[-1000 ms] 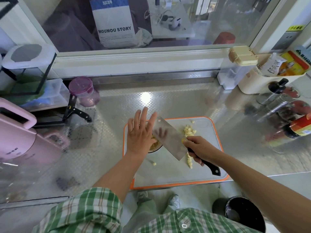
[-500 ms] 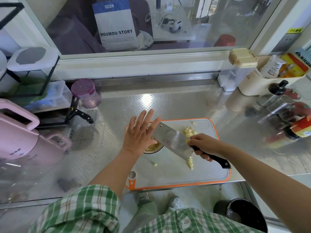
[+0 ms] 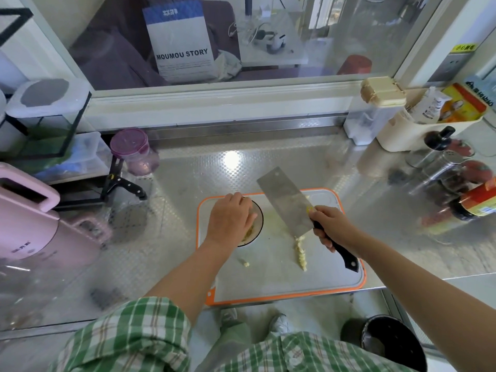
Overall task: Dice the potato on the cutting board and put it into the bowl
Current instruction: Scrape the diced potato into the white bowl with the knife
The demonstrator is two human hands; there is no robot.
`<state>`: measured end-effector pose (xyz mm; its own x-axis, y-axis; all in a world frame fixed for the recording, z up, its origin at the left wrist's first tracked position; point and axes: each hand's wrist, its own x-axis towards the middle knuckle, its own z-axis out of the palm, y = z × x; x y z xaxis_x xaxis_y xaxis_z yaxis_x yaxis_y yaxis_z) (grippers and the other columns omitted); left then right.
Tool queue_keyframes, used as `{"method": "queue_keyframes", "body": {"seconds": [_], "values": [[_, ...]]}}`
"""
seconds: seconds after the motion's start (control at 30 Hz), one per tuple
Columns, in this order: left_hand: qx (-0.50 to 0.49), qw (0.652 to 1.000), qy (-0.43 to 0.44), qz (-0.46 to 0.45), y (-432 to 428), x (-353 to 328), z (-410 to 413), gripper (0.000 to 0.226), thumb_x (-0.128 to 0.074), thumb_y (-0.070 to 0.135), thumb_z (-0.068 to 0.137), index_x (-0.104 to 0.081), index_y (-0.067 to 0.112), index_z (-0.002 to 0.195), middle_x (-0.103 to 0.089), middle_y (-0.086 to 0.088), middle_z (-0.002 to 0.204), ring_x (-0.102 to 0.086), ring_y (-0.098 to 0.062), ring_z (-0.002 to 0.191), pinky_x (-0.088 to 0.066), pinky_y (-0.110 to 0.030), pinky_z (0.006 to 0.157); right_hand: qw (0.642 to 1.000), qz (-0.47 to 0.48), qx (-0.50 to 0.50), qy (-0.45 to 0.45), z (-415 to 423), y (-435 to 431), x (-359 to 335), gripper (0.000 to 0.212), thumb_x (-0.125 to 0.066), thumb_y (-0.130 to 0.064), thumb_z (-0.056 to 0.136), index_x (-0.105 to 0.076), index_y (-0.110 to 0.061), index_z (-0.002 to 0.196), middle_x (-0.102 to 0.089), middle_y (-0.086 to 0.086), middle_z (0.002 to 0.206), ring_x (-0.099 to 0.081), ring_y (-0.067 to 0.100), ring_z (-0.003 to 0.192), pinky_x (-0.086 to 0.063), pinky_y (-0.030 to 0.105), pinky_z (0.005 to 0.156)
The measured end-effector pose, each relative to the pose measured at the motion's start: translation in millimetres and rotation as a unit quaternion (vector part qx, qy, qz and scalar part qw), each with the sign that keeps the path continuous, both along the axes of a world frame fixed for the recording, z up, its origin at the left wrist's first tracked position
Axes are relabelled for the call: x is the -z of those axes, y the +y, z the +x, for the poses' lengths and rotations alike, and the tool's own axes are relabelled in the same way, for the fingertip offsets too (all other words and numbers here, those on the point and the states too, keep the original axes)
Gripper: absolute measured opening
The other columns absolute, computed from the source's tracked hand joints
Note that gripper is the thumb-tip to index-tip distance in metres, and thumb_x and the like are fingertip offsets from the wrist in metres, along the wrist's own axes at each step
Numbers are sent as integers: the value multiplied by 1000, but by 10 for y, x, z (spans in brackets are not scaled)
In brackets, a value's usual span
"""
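An orange-rimmed grey cutting board [image 3: 268, 277] lies at the front of the steel counter. On its left part stands a small dark-rimmed bowl [image 3: 259, 224] with diced potato [image 3: 248, 233] inside. My left hand [image 3: 230, 218] lies over the bowl, fingers bent down past its far rim, thumb across the inside. My right hand [image 3: 330, 224] grips the black handle of a cleaver [image 3: 284, 200], blade raised and pointing away to the left. A row of potato dice [image 3: 300, 253] lies on the board under the blade's heel. One stray piece [image 3: 245, 263] sits near the bowl.
A pink appliance [image 3: 32, 224] stands at the left, with a purple-lidded jar [image 3: 134, 154] and a black-handled knife [image 3: 126, 183] behind it. Bottles and shakers [image 3: 477, 202] crowd the right side. A black bin [image 3: 394, 345] stands on the floor below the counter's edge.
My left hand left the blade's flat side and dropped onto the bowl. My right hand lifted the cleaver and swung its blade away from the bowl, toward the back.
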<state>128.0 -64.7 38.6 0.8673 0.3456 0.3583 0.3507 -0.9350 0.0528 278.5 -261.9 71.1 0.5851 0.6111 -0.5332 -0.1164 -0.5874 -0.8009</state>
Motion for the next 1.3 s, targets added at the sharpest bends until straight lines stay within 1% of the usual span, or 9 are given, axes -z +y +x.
{"method": "queue_keyframes", "body": {"seconds": [0.13,0.27,0.37,0.47,0.63,0.73,0.87,1.03,1.3], "values": [[38,992,-6,-119,-217,-36,203,10,-64,19,75,-58,14,69,-55,-2,64,-55,-25,62,-40,-32,50,996,23,83,-17,94,-212,56,29,-42,-25,102,-39,-13,76,-42,3,55,-37,17,35,-31,22,35],[64,982,17,-179,-482,26,428,17,-54,25,84,-60,14,73,-56,-4,66,-56,-26,65,-44,-34,51,990,1,134,-43,220,-522,230,29,-39,-26,104,-40,-11,79,-44,6,58,-43,18,39,-37,26,38],[50,973,49,-219,-609,156,506,11,-57,22,88,-63,13,89,-59,-8,84,-57,-29,82,-46,-38,65,987,-50,130,-73,415,-738,502,30,-41,-29,103,-44,-10,81,-45,6,63,-46,20,48,-42,30,49],[34,964,77,-253,-710,271,530,23,-56,20,92,-58,10,112,-56,-11,109,-51,-29,103,-41,-38,86,976,-122,88,-157,670,-843,734,31,-47,-29,100,-49,-9,76,-46,4,62,-44,22,57,-40,36,63],[30,956,51,-286,-821,422,610,30,-56,8,87,-55,4,116,-54,-14,114,-52,-31,106,-42,-37,92,961,-134,107,-217,1061,-752,867,22,-51,-31,97,-52,-24,76,-54,2,65,-53,26,65,-46,37,69],[-9,950,36,-311,-871,485,660,29,-53,5,88,-55,4,116,-53,-14,114,-52,-32,107,-41,-36,92,960,-133,83,-233,1211,-664,877,18,-49,-31,98,-57,-18,88,-59,6,72,-56,29,71,-42,33,65],[-47,947,52,-314,-885,561,732,38,-46,7,93,-47,-1,130,-45,-17,132,-43,-31,124,-35,-35,106,947,-149,29,-283,1298,-558,804,17,-49,-38,97,-57,-24,91,-61,2,75,-55,26,70,-39,32,63],[-88,942,40,-323,-822,483,856,51,-41,4,95,-28,-6,144,-31,-21,148,-29,-31,138,-23,-33,115,892,-143,-85,-419,1235,-369,636,17,-53,-25,96,-66,-19,104,-60,6,97,-58,32,88,-41,34,64],[-49,956,32,-288,-683,283,1012,61,-44,-3,90,-27,3,148,-25,-14,154,-22,-28,143,-22,-36,118,865,-80,-172,-464,910,-612,627,12,-59,-15,93,-70,-18,99,-61,3,91,-62,29,75,-33,25,51]]}}
